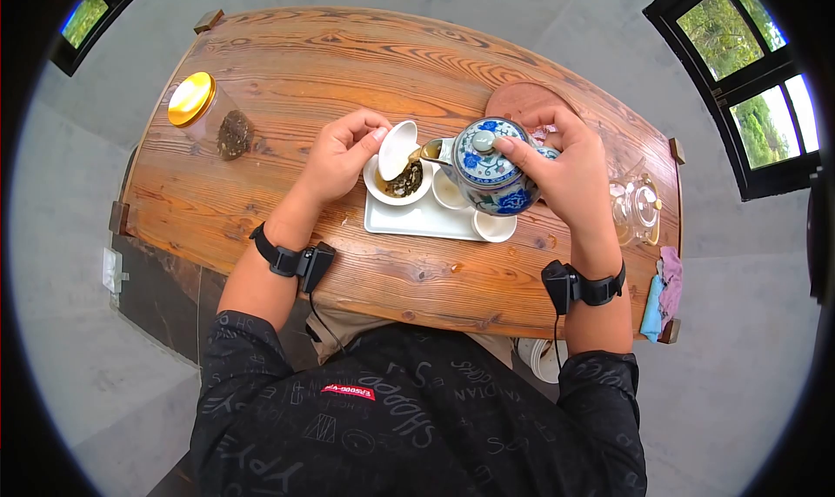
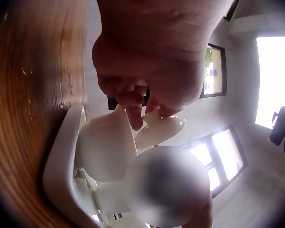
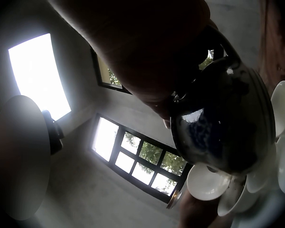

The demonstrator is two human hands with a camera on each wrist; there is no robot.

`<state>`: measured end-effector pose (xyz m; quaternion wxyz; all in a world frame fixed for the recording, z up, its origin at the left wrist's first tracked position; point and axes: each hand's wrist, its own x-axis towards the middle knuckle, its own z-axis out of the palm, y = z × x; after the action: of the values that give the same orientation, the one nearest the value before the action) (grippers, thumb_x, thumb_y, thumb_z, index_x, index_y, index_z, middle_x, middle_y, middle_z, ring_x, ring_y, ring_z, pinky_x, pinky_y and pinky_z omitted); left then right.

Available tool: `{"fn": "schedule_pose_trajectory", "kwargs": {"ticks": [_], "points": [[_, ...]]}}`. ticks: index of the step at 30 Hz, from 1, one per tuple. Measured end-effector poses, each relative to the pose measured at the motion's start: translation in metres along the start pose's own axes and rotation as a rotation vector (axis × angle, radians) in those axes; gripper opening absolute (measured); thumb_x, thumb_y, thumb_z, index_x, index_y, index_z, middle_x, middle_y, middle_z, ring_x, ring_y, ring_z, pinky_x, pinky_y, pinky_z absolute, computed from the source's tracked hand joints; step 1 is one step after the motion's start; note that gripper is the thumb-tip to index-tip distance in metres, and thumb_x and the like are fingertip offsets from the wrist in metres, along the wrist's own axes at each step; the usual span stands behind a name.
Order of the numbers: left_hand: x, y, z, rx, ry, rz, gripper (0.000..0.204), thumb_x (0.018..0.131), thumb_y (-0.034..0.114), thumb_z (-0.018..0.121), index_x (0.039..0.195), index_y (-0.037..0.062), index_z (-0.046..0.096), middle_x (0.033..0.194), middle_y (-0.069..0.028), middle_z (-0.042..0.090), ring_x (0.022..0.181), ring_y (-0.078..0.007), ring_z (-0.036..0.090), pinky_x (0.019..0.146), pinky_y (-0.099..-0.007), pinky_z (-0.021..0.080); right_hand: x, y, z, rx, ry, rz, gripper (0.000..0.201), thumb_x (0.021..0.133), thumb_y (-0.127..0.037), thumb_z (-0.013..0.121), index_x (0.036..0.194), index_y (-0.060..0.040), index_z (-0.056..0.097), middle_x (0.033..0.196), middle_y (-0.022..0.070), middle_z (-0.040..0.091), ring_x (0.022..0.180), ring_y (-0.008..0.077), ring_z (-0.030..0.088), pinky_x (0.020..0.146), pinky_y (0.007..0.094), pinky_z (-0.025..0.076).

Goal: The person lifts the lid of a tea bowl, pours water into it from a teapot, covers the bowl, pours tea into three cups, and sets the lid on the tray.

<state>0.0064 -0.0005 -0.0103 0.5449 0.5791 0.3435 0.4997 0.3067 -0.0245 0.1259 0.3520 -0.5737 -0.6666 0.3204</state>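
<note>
Left hand (image 1: pixel 344 156) pinching the lifted white porcelain lid (image 1: pixel 398 147), right hand (image 1: pixel 571 168) gripping the blue-and-white porcelain teapot (image 1: pixel 508 202), we're seemingly midway through pouring.

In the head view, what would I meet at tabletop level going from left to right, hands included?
Gold-lidded jar → left hand → white bowl with wet tea leaves → blue-and-white teapot → right hand → clear glassware → pink cloth.

One patterned teapot (image 1: pixel 500 175), one white lid (image 1: pixel 397 147), one bowl (image 1: pixel 398 199), at least two cups (image 1: pixel 496 227), one tray (image 1: pixel 396 220), one jar (image 1: pixel 207 121), two cloths (image 1: pixel 670 281)
</note>
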Motion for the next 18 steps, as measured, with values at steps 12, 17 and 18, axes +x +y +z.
{"fn": "schedule_pose_trajectory", "kwargs": {"ticks": [12,17,18], "points": [[0.0002,0.0039,-0.001,0.028,0.038,-0.014,0.019,0.11,0.015,0.063,0.117,-0.0007,0.072,0.1,-0.0038,0.076,0.09,-0.0087,0.067,0.081,-0.0267,0.054,-0.0012,-0.0012,-0.0052,-0.129,0.033,-0.023,0.046,0.084,-0.036,0.093,0.104,0.0008,0.075,0.084,0.0108,0.079,0.075,0.0156,0.076,0.066,0.0292,0.059],[0.0003,0.0089,0.0025,0.004,0.079,-0.03,0.022,0.11,0.015,0.063,0.119,-0.0018,0.073,0.102,-0.0033,0.077,0.09,-0.0079,0.067,0.079,-0.0254,0.054,-0.0023,0.0032,-0.0081,-0.183,0.077,-0.042,0.045,0.082,-0.035,0.094,0.103,0.0005,0.076,0.083,0.0102,0.077,0.072,0.0158,0.073,0.065,0.0292,0.057],[0.0005,0.0074,0.0012,0.003,0.079,-0.03,0.022,0.11,0.015,0.063,0.119,-0.0018,0.073,0.102,-0.0033,0.077,0.09,-0.0079,0.067,0.079,-0.0254,0.054,-0.0026,0.0033,-0.0089,-0.183,0.076,-0.042,0.045,0.082,-0.035,0.094,0.103,0.0005,0.076,0.083,0.0102,0.077,0.072,0.0158,0.073,0.065,0.0292,0.057]]}}
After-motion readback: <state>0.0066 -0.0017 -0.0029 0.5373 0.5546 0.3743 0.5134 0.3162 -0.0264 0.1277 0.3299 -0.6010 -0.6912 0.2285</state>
